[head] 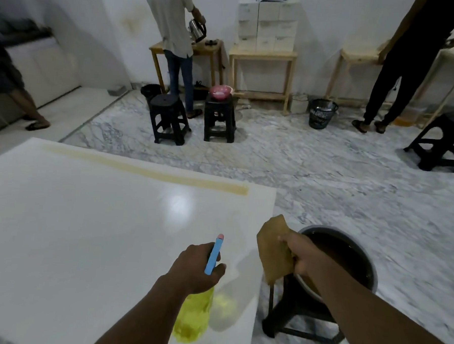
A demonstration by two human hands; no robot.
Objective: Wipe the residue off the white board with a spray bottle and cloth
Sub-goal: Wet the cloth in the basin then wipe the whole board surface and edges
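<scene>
A large white board point(86, 230) lies flat in front of me, filling the lower left. A long yellowish strip of residue point(147, 171) runs along its far edge. My left hand point(194, 270) grips a spray bottle point(193, 317) with a yellow body and a blue trigger head, its nozzle aimed forward over the board. My right hand point(299, 253) holds a brown cloth point(273, 250) that hangs over the board's right edge.
A basin of dark liquid point(347, 254) rests on a black stool point(302, 315) just right of the board. Further back stand black stools point(168, 118), one bearing a pink bowl point(220, 92), wooden tables point(263, 55), a black bin point(322, 113) and three people.
</scene>
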